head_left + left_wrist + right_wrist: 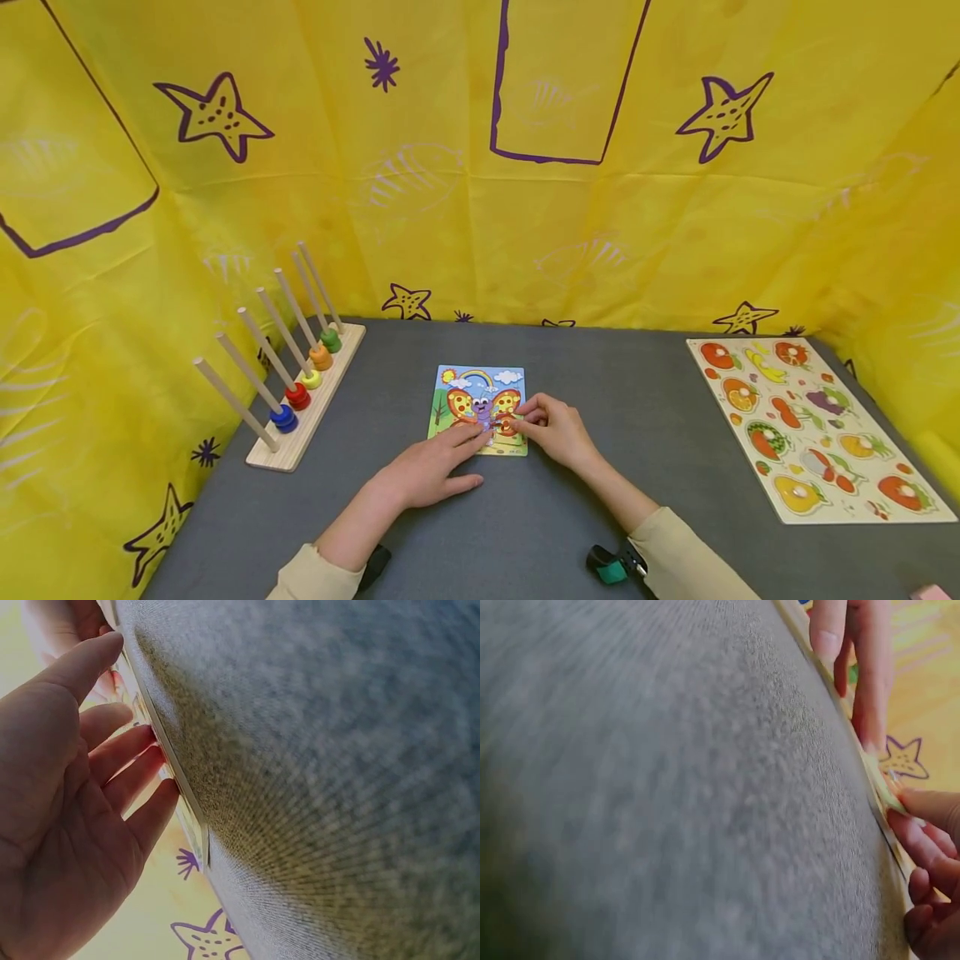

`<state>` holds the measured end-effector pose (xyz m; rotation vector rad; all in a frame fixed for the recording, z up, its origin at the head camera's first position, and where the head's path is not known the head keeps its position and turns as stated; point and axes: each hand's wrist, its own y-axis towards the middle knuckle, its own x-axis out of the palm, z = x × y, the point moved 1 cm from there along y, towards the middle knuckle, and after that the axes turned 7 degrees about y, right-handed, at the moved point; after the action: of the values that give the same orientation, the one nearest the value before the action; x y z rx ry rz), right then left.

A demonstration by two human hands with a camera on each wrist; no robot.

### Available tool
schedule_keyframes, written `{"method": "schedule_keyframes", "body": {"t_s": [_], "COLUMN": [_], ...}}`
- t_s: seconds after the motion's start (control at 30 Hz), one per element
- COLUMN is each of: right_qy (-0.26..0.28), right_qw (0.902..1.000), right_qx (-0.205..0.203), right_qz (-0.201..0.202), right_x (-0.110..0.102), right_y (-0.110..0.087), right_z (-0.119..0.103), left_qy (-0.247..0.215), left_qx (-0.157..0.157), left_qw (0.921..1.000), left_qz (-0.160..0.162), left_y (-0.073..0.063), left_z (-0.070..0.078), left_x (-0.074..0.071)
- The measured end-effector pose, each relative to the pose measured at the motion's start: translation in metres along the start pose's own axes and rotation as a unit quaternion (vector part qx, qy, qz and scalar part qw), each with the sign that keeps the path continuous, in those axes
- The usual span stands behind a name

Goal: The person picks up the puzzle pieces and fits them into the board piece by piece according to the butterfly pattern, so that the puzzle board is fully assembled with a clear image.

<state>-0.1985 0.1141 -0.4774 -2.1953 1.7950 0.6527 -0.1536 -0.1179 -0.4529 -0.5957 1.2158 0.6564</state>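
Observation:
A small butterfly jigsaw puzzle (483, 385) lies flat on the grey table, with a sun, rainbow and clouds along its far edge. My left hand (430, 468) rests its outstretched fingertips on the near part of the puzzle, hiding some of the picture. From the right, my right hand (557, 429) pinches a puzzle piece (887, 795) between thumb and fingers at the butterfly's lower right wing. In the right wrist view this piece looks thin and pale yellow-green, tilted against the board. The left wrist view has the left fingers (133, 780) spread along the puzzle's edge.
A wooden peg stacker (330, 379) with coloured rings stands on the left. On the right lies a fruit peg puzzle board (757, 421). Yellow cloth (480, 217) with purple starfish walls in the table (600, 375). A pink object (932, 592) shows at the lower right corner.

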Motion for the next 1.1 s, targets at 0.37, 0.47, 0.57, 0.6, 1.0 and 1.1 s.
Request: {"method": "schedule_keyframes", "body": {"t_s": [0.37, 0.47, 0.57, 0.6, 1.0, 1.1], "right_qy": [-0.069, -0.077, -0.080, -0.081, -0.084, -0.085], "right_qw": [0.9944, 0.9944, 0.9950, 0.9950, 0.9946, 0.9945], "right_qx": [-0.080, -0.072, -0.060, -0.059, -0.062, -0.062], "right_qz": [-0.002, -0.003, -0.001, 0.000, -0.004, -0.003], "right_x": [0.0047, 0.0058, 0.0065, 0.0069, 0.0085, 0.0086], "right_y": [0.0034, 0.0038, 0.0035, 0.0035, 0.0048, 0.0043], "right_z": [0.0003, 0.0010, 0.0006, 0.0004, -0.0005, -0.0006], "left_qy": [0.019, 0.022, 0.025, 0.027, 0.028, 0.028], "left_qx": [0.002, 0.000, -0.001, -0.001, 0.001, 0.000], "left_qw": [0.9998, 0.9998, 0.9997, 0.9996, 0.9996, 0.9996], "left_qz": [-0.002, 0.000, 0.002, 0.003, 0.003, 0.000], "left_y": [0.0011, 0.0012, 0.0014, 0.0013, 0.0019, 0.0025], "left_z": [0.0024, 0.0025, 0.0024, 0.0024, 0.0015, 0.0017], "left_x": [0.0001, 0.0003, 0.0007, 0.0007, 0.0009, 0.0008]}}
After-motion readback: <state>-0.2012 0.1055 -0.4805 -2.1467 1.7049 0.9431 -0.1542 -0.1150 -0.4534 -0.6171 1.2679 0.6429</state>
